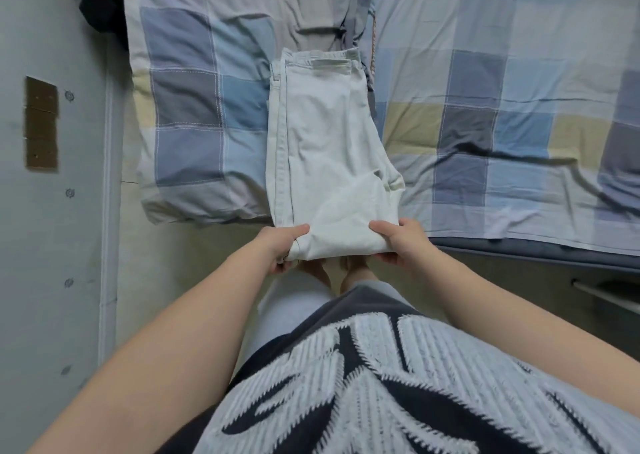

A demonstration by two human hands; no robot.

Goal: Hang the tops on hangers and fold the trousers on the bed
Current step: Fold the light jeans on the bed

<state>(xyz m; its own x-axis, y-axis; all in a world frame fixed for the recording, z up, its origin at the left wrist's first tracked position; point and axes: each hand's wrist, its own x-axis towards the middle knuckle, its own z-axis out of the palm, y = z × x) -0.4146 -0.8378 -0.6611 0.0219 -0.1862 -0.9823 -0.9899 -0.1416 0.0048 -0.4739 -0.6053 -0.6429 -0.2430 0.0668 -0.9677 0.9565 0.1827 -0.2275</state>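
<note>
Pale, off-white trousers [329, 148] lie folded lengthwise on the bed [485, 107], waistband at the far end and the folded near end hanging over the bed's edge. My left hand [282, 247] grips the near left corner of the fold, thumb on top and fingers underneath. My right hand [401, 242] grips the near right corner the same way. A grey top [304, 0] lies flat on the bed just beyond the trousers' waistband.
A checked blue, grey and cream cover spreads over the bed, with a matching pillow [194, 117] at the left. A pale wall [52, 211] with a brown patch stands at the left. My bare feet [339, 273] stand on the floor under the trousers.
</note>
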